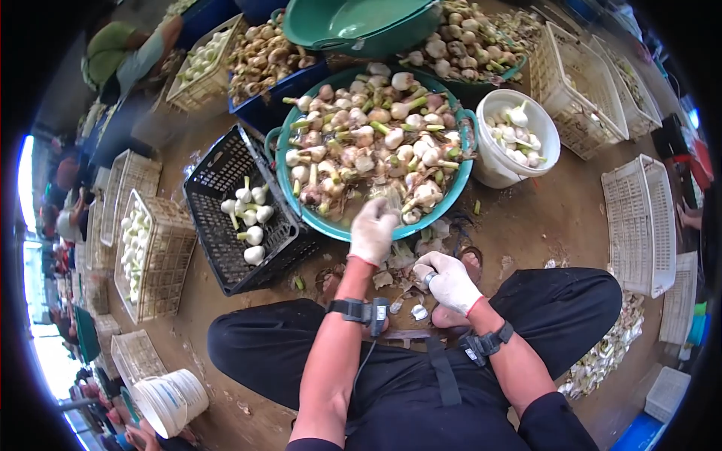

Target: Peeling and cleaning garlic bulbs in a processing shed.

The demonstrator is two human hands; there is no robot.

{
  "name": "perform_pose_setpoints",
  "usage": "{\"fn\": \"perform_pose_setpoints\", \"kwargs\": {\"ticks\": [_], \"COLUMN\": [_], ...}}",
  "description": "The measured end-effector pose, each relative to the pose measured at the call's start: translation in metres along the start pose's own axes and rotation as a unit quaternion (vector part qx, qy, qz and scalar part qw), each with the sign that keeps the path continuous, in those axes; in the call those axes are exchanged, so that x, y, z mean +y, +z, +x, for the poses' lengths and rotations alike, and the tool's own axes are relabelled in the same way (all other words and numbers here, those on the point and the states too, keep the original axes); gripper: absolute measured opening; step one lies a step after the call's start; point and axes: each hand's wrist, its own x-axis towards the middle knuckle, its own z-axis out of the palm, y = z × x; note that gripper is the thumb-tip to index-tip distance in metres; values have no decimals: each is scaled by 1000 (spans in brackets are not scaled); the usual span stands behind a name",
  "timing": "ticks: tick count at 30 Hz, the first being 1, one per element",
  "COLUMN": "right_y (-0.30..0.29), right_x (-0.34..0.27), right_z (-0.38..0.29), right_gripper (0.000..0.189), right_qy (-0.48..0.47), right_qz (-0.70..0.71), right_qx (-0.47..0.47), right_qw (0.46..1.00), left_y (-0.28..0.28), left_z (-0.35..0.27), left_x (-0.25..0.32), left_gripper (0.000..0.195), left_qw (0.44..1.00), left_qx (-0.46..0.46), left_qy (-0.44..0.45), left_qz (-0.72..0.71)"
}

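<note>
My left hand [374, 231], in a pale glove, is over the near rim of a green basin [467, 186] full of garlic bulbs [364, 135] and some water. Its fingers are curled near the water; whether they grip anything is unclear. My right hand [445, 282], gloved too, is curled above the floor by my foot, with a metallic thing [430, 277] showing at its fingers, perhaps a ring or small tool. To the left of the basin, a black plastic crate [210, 208] holds several clean white bulbs [254, 234]. A white bucket [496, 175] of peeled-looking garlic stands to the right.
Blue and green tubs [361, 34] with more garlic lie beyond the basin. White plastic crates [637, 220] stand on both sides, one at the left [169, 253] filled with bulbs. Garlic skins [609, 349] lie on the floor. A white bucket [172, 400] is lower left. Other people work at the left.
</note>
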Motion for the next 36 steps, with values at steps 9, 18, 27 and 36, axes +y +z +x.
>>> {"fn": "perform_pose_setpoints", "kwargs": {"ticks": [9,18,27,36], "right_y": [-22,-15,-9,6], "right_x": [7,-6,-23,-24], "right_z": [7,16,12,8], "right_gripper": [22,19,25,17], "right_qy": [-33,-99,-243,-246], "right_qz": [-106,-132,-201,-222], "right_qx": [60,139,105,43], "right_qw": [992,976,943,943], "left_y": [54,35,-12,-27], "left_z": [15,0,-45,-57], "left_x": [-18,0,73,62], "left_gripper": [37,24,23,25], "left_qw": [967,953,949,962], "left_qx": [-20,-10,-192,-171], "left_qy": [-7,85,36,12], "left_qz": [252,290,248,213]}}
